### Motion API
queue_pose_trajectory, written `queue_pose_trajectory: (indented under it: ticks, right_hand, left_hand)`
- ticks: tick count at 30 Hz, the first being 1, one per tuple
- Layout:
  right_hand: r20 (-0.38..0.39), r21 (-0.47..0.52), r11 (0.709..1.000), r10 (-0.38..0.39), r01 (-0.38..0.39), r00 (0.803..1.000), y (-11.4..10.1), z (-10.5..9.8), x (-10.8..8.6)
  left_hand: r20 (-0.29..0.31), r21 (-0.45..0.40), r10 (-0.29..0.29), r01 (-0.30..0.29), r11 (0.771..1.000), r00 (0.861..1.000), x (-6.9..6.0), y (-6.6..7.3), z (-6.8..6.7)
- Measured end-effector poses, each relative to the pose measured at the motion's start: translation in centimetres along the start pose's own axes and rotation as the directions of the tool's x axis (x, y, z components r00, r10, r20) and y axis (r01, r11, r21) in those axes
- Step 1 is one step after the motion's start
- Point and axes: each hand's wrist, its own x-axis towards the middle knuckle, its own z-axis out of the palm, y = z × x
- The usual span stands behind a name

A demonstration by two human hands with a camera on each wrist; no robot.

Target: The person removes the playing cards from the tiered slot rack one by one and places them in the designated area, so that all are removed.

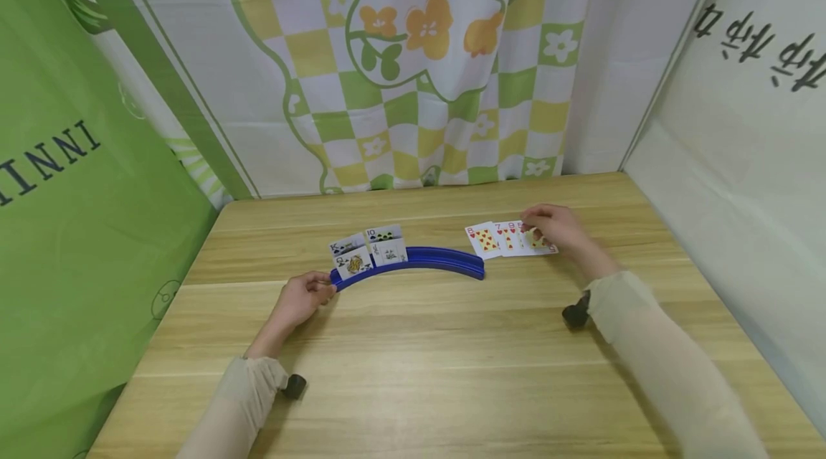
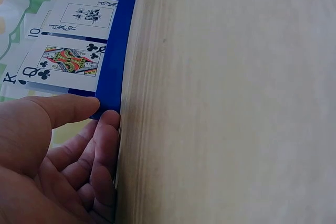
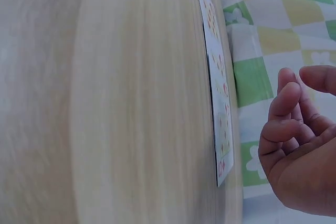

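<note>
A curved blue card holder lies on the table, its left end pinched between the thumb and fingers of my left hand. Four cards stand in its left part: a king and a black ten behind, a queen of clubs and a joker in front. To the right of the holder, several red-suited cards lie face up in an overlapping row. Above that row hovers my right hand, fingers loosely bent. In the right wrist view nothing shows between its thumb and forefinger.
The wooden table ends at a patterned curtain at the back. A green cloth wall stands on the left, a white one on the right. Small black devices sit at both wrists.
</note>
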Motion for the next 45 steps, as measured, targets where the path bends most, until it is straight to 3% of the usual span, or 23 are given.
queue_pose_trajectory:
  ticks: [24,45]
  right_hand:
    - [0.063,-0.004,0.995,-0.1,0.1,0.993,-2.2,2.6,-1.0]
    - [0.091,0.036,0.992,-0.12,0.118,0.989,-3.5,4.6,-1.1]
  left_hand:
    - [0.005,0.012,-0.002,0.002,1.0,1.0,0.0,0.0,0.0]
    - [-0.002,0.018,0.01,-0.01,1.0,1.0,0.1,-0.1,-0.1]
